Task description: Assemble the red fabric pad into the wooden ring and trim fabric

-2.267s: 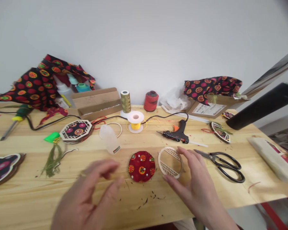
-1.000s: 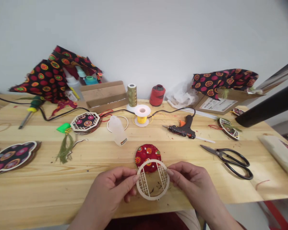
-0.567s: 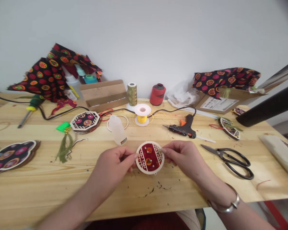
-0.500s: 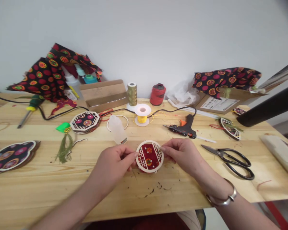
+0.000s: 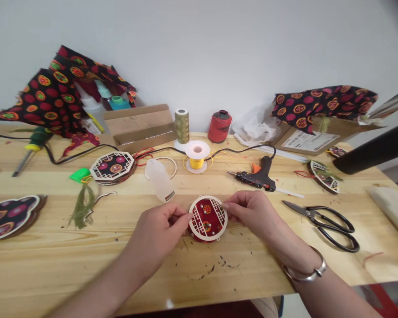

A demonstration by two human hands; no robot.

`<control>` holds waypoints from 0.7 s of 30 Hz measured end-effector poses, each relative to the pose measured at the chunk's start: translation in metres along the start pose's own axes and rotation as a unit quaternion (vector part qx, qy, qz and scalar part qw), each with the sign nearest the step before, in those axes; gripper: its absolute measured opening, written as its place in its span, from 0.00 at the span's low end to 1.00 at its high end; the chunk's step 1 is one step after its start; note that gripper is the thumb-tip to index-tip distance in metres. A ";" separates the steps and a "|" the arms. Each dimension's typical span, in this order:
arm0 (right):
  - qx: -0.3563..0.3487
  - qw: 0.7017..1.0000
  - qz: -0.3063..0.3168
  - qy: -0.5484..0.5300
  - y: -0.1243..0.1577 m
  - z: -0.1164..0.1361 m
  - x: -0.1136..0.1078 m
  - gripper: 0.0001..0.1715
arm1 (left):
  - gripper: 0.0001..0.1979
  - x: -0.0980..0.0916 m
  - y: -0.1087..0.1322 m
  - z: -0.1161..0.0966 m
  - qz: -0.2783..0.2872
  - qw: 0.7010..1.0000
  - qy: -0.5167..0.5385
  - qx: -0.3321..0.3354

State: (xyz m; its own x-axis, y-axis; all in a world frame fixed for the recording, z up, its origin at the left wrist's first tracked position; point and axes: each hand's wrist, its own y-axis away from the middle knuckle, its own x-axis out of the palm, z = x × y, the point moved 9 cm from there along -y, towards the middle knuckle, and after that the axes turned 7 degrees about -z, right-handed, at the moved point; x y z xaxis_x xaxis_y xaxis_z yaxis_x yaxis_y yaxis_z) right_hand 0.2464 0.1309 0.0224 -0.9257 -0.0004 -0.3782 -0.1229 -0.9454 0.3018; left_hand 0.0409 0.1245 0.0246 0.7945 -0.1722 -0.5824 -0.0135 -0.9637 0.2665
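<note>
Head cam, the only view I have. Left hand and right hand are both closed in a pinch on opposite edges of a round wooden lattice frame. The frame lies over a red floral fabric disc, with the fabric showing through its centre and just past the rim at the bottom. The pair sits mid-table, low on the pine table. I can't tell from here whether frame and disc are bonded. (Silver bangle on the right wrist, touching nothing but the arm.)

Nearest the left hand, a translucent plastic squeeze bottle lies on its side. Further left: a stack of octagonal lattice pieces, a green tassel, and a fabric-covered lattice piece at the table edge.

Nearest the right hand is a hot glue gun, lying on its side, its cord running back across the table. Black-handled scissors sit further right. Behind the frame stands a yellow thread spool, with a gold thread cone and a red thread spool at the back.
</note>
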 end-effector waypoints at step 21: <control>-0.042 0.999 0.013 0.011 0.007 0.003 0.003 0.11 | 0.14 -0.012 0.004 -0.006 -0.048 0.994 0.098 0.021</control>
State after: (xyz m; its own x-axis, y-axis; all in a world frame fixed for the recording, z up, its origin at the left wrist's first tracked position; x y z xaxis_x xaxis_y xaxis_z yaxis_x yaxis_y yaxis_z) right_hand 0.2419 0.1252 0.0264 -0.9201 -0.0314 -0.3904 -0.0680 -0.9688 0.2383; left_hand 0.0350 0.1245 0.0377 0.8959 -0.0393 -0.4426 0.0466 -0.9823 0.1816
